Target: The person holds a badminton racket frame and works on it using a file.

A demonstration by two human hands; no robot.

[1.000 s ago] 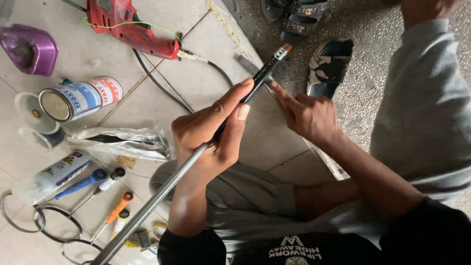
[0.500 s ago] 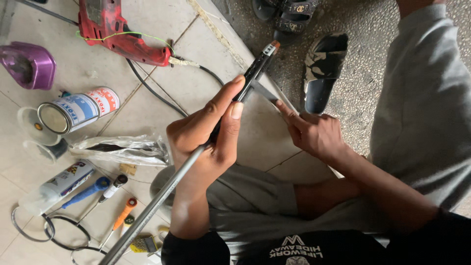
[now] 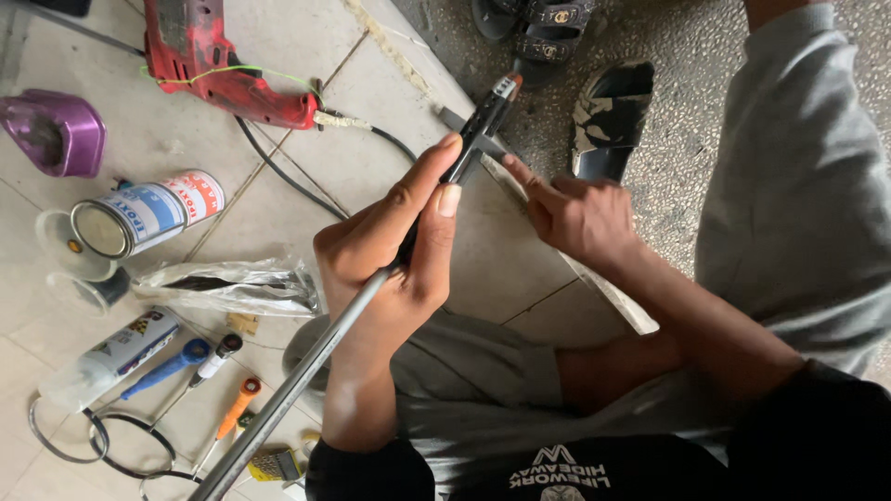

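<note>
Both hands meet on one long metal rod point(image 3: 306, 380): the left hand point(image 3: 394, 260) is wrapped tight round its black upper section, over the tiled floor point(image 3: 278, 213), while the right hand point(image 3: 580, 218) – loosely curled, index finger out – holds nothing. Whether that fingertip touches is unclear; the rod's lower end is cut off.

Pale tiled floor point(image 3: 306, 176) with thin grout lines from 9 to 12 o'clock; speckled grey concrete ground point(image 3: 687, 56) beyond a raised edge at 1 o'clock; soft, even daylight.
</note>
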